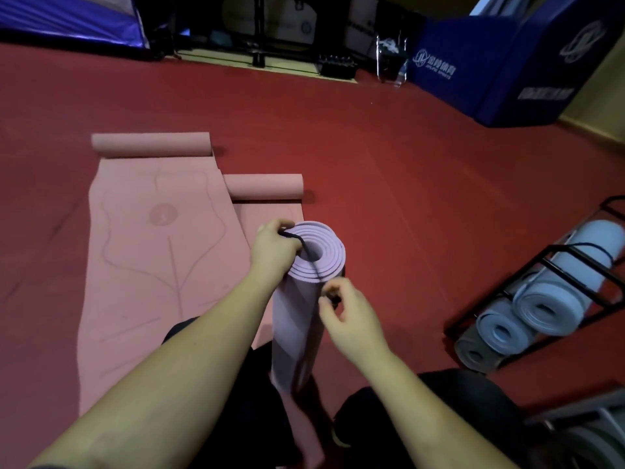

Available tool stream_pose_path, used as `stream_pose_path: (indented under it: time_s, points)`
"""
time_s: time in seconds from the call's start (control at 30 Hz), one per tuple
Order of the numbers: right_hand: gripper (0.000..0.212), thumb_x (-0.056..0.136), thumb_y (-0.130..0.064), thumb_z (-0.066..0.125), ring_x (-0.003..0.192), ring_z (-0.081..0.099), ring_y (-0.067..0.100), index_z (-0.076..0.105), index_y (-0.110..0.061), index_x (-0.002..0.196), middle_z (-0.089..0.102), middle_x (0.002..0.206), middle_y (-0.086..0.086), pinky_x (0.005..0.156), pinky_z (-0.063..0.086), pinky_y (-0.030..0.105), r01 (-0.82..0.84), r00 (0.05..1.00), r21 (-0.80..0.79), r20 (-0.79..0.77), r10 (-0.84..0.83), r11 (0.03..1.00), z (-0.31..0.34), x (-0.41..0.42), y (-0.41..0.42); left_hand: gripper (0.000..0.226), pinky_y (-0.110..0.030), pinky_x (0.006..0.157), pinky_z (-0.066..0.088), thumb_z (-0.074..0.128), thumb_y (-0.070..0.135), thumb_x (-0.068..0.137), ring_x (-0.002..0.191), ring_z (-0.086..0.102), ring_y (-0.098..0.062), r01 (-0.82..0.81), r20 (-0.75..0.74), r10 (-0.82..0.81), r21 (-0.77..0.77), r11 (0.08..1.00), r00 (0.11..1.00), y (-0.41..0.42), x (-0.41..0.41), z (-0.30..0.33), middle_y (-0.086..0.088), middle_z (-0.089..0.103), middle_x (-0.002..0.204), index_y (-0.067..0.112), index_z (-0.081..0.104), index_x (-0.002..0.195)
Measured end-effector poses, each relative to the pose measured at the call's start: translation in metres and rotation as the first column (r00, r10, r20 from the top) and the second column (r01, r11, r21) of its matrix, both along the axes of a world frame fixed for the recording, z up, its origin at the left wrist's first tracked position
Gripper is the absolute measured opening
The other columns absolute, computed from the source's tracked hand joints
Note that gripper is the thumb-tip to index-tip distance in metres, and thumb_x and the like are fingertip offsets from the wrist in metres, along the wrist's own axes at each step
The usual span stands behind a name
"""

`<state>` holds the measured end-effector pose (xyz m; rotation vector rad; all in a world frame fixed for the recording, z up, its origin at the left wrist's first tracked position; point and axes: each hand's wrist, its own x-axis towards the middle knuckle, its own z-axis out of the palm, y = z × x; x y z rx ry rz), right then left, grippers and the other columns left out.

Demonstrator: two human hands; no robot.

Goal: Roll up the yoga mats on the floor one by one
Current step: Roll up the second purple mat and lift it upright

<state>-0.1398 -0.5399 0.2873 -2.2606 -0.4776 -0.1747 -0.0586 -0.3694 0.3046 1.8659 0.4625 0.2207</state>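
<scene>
One rolled lilac foam yoga mat (306, 299) stands on end on the red floor (406, 164), between the person's knees, spiral end up. A thin black cord (309, 255) crosses that top end. Left hand (274, 250) curls round the roll's upper rim and pinches the cord there. Right hand (351, 316) sits beside the roll lower down, fingertips pinched on the cord's other end. Two pink yoga mats lie flat just left: the large pink mat with line drawing (152, 248) and the smaller pink mat (263, 204) beside it, each with its far end curled. A black metal rack (558, 286) on the right holds four rolled grey-blue mats (541, 309). Blue padded blocks (500, 62) stand at the back.
</scene>
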Motion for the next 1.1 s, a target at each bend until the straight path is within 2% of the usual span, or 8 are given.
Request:
stream_pose_path:
  time_s: [0.17, 0.37, 0.57, 0.67, 0.77, 0.9, 1.0, 1.1]
  points:
    - [0.007, 0.076, -0.023, 0.057, 0.076, 0.048, 0.016, 0.057, -0.017, 0.079, 0.056, 0.076, -0.005, 0.073, 0.034, 0.028, -0.140, 0.963, -0.133, 0.212, 0.166, 0.981, -0.013, -0.023, 0.022, 0.038, -0.026, 0.078, 0.045, 0.061, 0.001, 0.068, 0.095, 0.064, -0.022, -0.018, 0.014, 0.019, -0.054, 0.998, 1.000, 0.000, 0.003, -0.001, -0.003, 0.061, 0.111, 0.028, 0.065, 0.094]
    - [0.016, 0.090, -0.014, 0.063, 0.070, 0.047, 0.008, 0.050, -0.021, 0.095, 0.061, 0.079, -0.008, 0.068, 0.038, 0.032, 0.047, 0.984, 0.072, -0.177, -0.034, 0.996, -0.025, 0.013, 0.005, 0.007, -0.031, 0.076, 0.049, 0.071, 0.018, 0.086, 0.086, 0.061, -0.018, -0.058, 0.042, 0.074, -0.294, 0.954, 0.996, -0.002, 0.000, -0.008, -0.003, 0.066, 0.091, 0.019, 0.065, 0.083]
    - [0.016, 0.088, -0.026, 0.059, 0.081, 0.060, 0.019, 0.045, -0.034, 0.088, 0.068, 0.080, -0.007, 0.076, 0.046, 0.037, 0.130, 0.956, 0.121, -0.278, -0.092, 0.984, -0.019, 0.021, -0.005, 0.041, -0.023, 0.063, 0.056, 0.034, 0.031, 0.108, 0.071, 0.072, -0.013, -0.106, 0.089, 0.201, -0.611, 0.784, 0.976, -0.007, -0.014, -0.024, -0.008, 0.075, 0.079, 0.002, 0.061, 0.096]
    - [0.011, 0.081, -0.038, 0.052, 0.089, 0.061, 0.027, 0.046, -0.042, 0.089, 0.070, 0.080, -0.007, 0.083, 0.048, 0.042, 0.154, 0.959, 0.086, -0.254, -0.128, 0.984, -0.026, 0.027, -0.011, 0.027, -0.027, 0.075, 0.054, 0.039, 0.023, 0.107, 0.083, 0.067, -0.016, -0.120, 0.056, 0.172, -0.508, 0.853, 0.984, -0.008, -0.027, -0.033, -0.006, 0.069, 0.092, 0.010, 0.060, 0.096]
    - [0.022, 0.086, -0.014, 0.060, 0.087, 0.062, 0.014, 0.053, -0.034, 0.089, 0.067, 0.084, -0.008, 0.080, 0.047, 0.030, 0.179, 0.960, 0.207, -0.251, -0.125, 0.962, -0.028, 0.025, -0.010, 0.017, -0.031, 0.083, 0.046, 0.047, 0.020, 0.099, 0.096, 0.060, -0.012, -0.058, 0.042, 0.067, -0.185, 0.981, 0.997, -0.004, -0.035, -0.047, 0.013, 0.067, 0.095, 0.029, 0.061, 0.094]
    - [0.029, 0.081, 0.001, 0.057, 0.095, 0.054, 0.001, 0.056, -0.025, 0.095, 0.060, 0.106, 0.008, 0.084, 0.043, 0.012, 0.363, 0.930, 0.524, -0.147, -0.338, 0.771, -0.032, 0.013, -0.007, 0.025, -0.022, 0.076, 0.041, 0.047, 0.011, 0.096, 0.093, 0.059, -0.005, -0.015, 0.058, 0.025, -0.162, 0.987, 0.998, -0.006, -0.044, -0.042, 0.019, 0.066, 0.096, 0.031, 0.062, 0.096]
    - [0.021, 0.096, -0.013, 0.049, 0.110, 0.053, 0.008, 0.057, -0.025, 0.111, 0.059, 0.118, -0.001, 0.101, 0.044, 0.028, 0.535, 0.843, 0.677, -0.387, -0.374, 0.505, -0.029, 0.025, -0.002, 0.032, -0.018, 0.077, 0.045, 0.044, 0.000, 0.087, 0.096, 0.063, -0.011, 0.031, 0.062, -0.017, -0.232, 0.972, 0.998, -0.006, -0.050, -0.046, 0.008, 0.071, 0.096, 0.022, 0.066, 0.094]
    - [0.028, 0.106, -0.021, 0.034, 0.119, 0.054, 0.008, 0.056, -0.023, 0.124, 0.061, 0.124, -0.007, 0.102, 0.041, 0.019, 0.554, 0.832, 0.713, -0.488, -0.264, 0.430, -0.016, 0.042, 0.002, 0.032, -0.024, 0.085, 0.045, 0.039, 0.012, 0.089, 0.109, 0.063, -0.019, 0.035, 0.064, -0.010, -0.400, 0.916, 0.998, -0.011, -0.049, -0.044, -0.003, 0.072, 0.107, 0.016, 0.068, 0.099]
